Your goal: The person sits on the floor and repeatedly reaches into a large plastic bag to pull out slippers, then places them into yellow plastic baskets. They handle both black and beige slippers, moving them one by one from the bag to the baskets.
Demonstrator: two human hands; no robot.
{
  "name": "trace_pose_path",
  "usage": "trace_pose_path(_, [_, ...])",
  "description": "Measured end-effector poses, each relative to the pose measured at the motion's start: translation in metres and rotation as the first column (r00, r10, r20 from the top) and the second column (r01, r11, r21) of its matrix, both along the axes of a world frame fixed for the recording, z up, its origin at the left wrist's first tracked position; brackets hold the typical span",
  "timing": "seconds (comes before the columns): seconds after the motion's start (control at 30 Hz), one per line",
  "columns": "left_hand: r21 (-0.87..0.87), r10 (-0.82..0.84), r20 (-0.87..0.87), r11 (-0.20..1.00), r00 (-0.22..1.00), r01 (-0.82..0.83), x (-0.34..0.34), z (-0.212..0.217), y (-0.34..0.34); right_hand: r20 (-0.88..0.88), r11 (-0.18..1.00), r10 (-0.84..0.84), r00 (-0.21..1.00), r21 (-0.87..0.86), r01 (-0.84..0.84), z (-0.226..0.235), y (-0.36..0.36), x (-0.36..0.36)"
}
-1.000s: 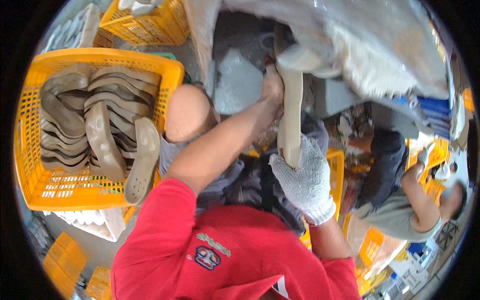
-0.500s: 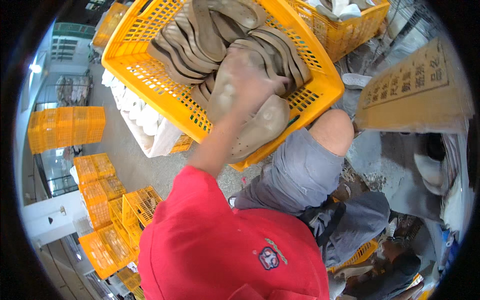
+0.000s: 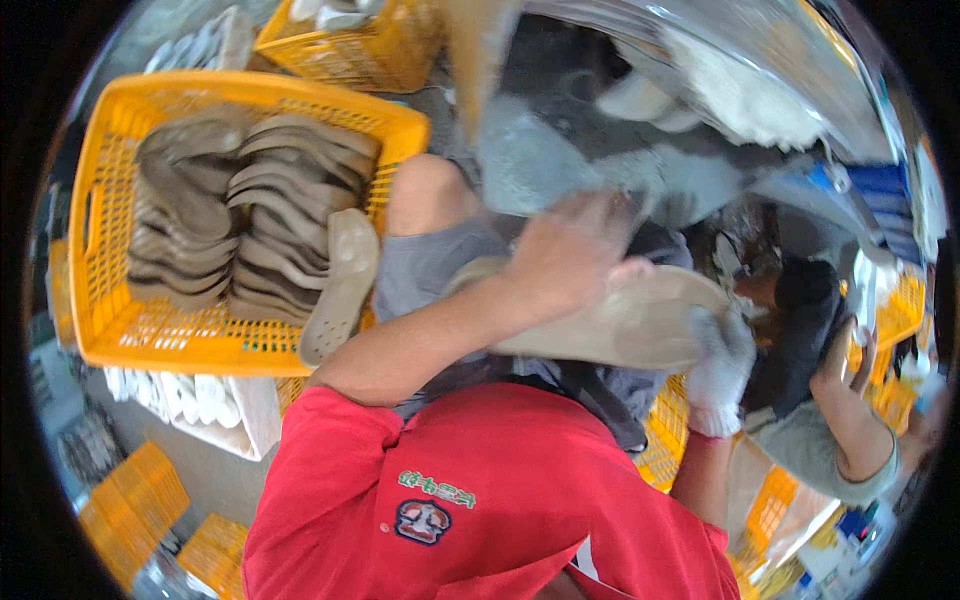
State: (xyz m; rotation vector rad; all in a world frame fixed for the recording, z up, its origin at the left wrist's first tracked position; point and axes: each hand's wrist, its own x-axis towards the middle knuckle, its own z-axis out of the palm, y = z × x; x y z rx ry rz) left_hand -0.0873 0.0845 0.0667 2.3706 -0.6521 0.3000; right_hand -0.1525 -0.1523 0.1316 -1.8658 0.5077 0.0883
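A tan shoe sole (image 3: 640, 325) lies across above my lap, its surface partly covered by my left arm. My bare left hand (image 3: 575, 250) is over its middle, the fingers smeared by motion. At the sole's right end my right hand (image 3: 720, 370), in a white glove, grips the edge. To the left, a yellow crate (image 3: 90, 215) holds stacked rows of similar soles (image 3: 285, 215). One loose sole (image 3: 343, 285) leans on the crate's near right corner, beside my left forearm.
Another yellow crate (image 3: 350, 55) with pale pieces stands behind. White pieces (image 3: 190, 400) fill a container beneath the sole crate. A blurred cardboard flap (image 3: 475, 55) hangs at the top. On the right another person's arm (image 3: 860, 430) reaches in, near more yellow crates (image 3: 900, 310).
My view has turned right, so the crate now sits at the left. My left hand has left the crate for above my lap; my gloved right hand has come into view gripping a sole.
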Motion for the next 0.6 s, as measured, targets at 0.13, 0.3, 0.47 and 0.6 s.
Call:
trace_pose_path(0.13, [-0.432, 0.232, -0.358, 0.818, 0.904, -0.381, 0.020, -0.027, -0.045, 0.198, 0.932, -0.078, 0.977, -0.335, 0.142, 0.018, -0.026, -0.018])
trace_pose_path(0.3, [-0.553, -0.711, -0.570, -0.039, 0.412, -0.832, 0.058, -0.029, -0.136, 0.215, 0.982, -0.094, 0.972, -0.139, 0.126, -0.001, -0.003, -0.031])
trace_pose_path(0.47, [-0.504, -0.791, -0.428, -0.192, 0.436, -0.842, 0.142, -0.060, -0.170, 0.481, 0.977, 0.002, 0.877, -0.189, 0.102, -0.011, -0.011, 0.052])
trace_pose_path(0.6, [-0.510, -0.816, -0.322, -0.277, 0.479, -0.814, 0.208, -0.114, -0.117, 0.480, 0.741, 0.472, 0.739, -0.671, -0.037, -0.032, -0.019, 0.129])
